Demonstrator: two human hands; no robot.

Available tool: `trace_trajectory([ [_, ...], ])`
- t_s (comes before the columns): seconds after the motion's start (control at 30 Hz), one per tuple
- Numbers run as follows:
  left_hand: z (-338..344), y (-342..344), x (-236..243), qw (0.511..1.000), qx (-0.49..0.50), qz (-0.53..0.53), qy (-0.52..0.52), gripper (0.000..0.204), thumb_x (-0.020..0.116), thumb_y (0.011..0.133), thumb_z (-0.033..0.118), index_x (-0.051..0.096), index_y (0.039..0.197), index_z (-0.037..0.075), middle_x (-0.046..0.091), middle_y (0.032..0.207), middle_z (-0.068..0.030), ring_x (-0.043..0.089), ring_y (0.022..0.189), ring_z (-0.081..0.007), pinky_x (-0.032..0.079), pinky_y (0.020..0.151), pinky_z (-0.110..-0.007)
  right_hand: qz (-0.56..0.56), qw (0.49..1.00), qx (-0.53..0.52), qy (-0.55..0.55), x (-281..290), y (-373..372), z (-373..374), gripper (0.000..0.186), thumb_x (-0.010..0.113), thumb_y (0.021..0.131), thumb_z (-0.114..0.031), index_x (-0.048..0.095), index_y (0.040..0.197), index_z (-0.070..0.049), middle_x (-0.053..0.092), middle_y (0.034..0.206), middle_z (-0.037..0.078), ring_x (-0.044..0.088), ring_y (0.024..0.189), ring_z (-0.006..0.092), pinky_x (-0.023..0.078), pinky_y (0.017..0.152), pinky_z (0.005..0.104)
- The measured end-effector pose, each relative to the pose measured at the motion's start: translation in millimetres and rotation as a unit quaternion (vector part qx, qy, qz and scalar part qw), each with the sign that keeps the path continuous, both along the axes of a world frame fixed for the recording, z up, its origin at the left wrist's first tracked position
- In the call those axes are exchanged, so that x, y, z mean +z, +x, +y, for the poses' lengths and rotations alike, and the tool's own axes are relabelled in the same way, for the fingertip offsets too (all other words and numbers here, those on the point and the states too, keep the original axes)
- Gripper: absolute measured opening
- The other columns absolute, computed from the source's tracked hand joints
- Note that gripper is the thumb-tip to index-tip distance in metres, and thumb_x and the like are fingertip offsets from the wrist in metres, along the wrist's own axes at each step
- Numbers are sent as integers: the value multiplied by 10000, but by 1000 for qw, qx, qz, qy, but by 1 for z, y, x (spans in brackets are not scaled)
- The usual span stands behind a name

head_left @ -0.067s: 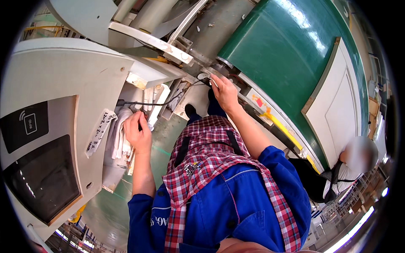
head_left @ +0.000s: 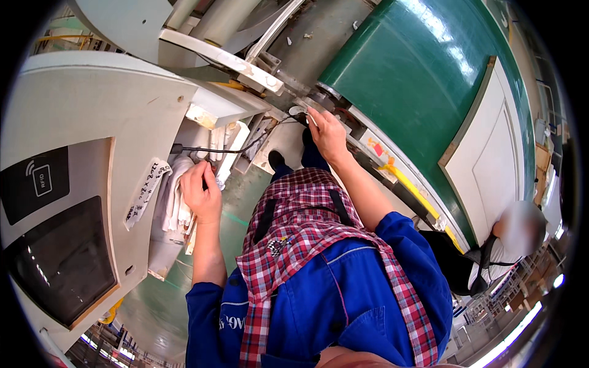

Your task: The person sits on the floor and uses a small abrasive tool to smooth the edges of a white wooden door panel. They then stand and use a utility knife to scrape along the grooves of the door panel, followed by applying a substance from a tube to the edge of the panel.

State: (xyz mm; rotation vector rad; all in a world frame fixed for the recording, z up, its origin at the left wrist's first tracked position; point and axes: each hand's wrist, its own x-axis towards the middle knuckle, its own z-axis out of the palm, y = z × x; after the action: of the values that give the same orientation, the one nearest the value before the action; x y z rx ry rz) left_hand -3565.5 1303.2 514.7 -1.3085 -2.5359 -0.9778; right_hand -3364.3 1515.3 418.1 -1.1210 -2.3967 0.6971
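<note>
At the compartment in the grey cabinet, my left hand (head_left: 201,191) has its fingers curled together beside folded white cloth (head_left: 177,205) and several white rolls (head_left: 218,142). What its fingertips hold, if anything, is hidden. Farther forward and to the right, my right hand (head_left: 329,136) pinches a thin whitish piece (head_left: 311,118), too small to tell its kind. A black cable (head_left: 215,151) runs from the cabinet past the rolls toward a spot beside my right hand.
On my left stands the grey cabinet (head_left: 86,98) with a dark screen (head_left: 64,264) and a paper label (head_left: 147,193). A green conveyor belt (head_left: 399,80) on the right carries a white panel (head_left: 491,147). A person (head_left: 509,245) is beyond the belt's near end.
</note>
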Motion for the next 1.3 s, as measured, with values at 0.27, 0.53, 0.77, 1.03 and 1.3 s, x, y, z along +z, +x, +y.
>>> trace_trajectory([
  [0.27,8,6,14,1000,-9,6,-16,144,671,799,-36,641,937,-6,651,885,-123,605,791,-277,478,724,-357,-102,993,-2,60,-3,-2,-6,252,624,855,-166,636,1104,-125,559,753,89,596,699,281,493,602,385],
  [0.53,13,7,21,1000,-10,3,-13,161,673,791,-14,647,944,24,643,869,-101,590,754,-273,449,683,-369,-217,975,31,40,11,-22,15,208,555,888,-182,617,1071,-105,611,819,96,628,757,276,511,625,402],
  [0.77,15,9,26,1000,-10,-2,-16,160,671,790,-19,647,945,16,642,874,-109,589,762,-281,451,690,-371,-152,985,28,80,-3,0,-3,245,572,869,-139,596,1111,-106,587,765,68,617,717,245,514,602,364],
  [1.03,23,15,34,1000,-4,-18,-22,123,662,810,-16,639,930,-1,641,862,-117,591,781,-277,459,711,-368,-158,983,20,94,-20,3,-19,312,587,831,-98,586,1142,-123,573,782,40,606,743,208,512,591,334],
  [1.3,23,16,30,1000,-14,-11,-21,125,653,818,-4,641,942,1,640,882,-118,587,795,-285,453,733,-370,-126,991,32,40,-5,9,21,220,553,855,-125,608,1068,-119,598,778,83,630,741,264,515,612,376],
])
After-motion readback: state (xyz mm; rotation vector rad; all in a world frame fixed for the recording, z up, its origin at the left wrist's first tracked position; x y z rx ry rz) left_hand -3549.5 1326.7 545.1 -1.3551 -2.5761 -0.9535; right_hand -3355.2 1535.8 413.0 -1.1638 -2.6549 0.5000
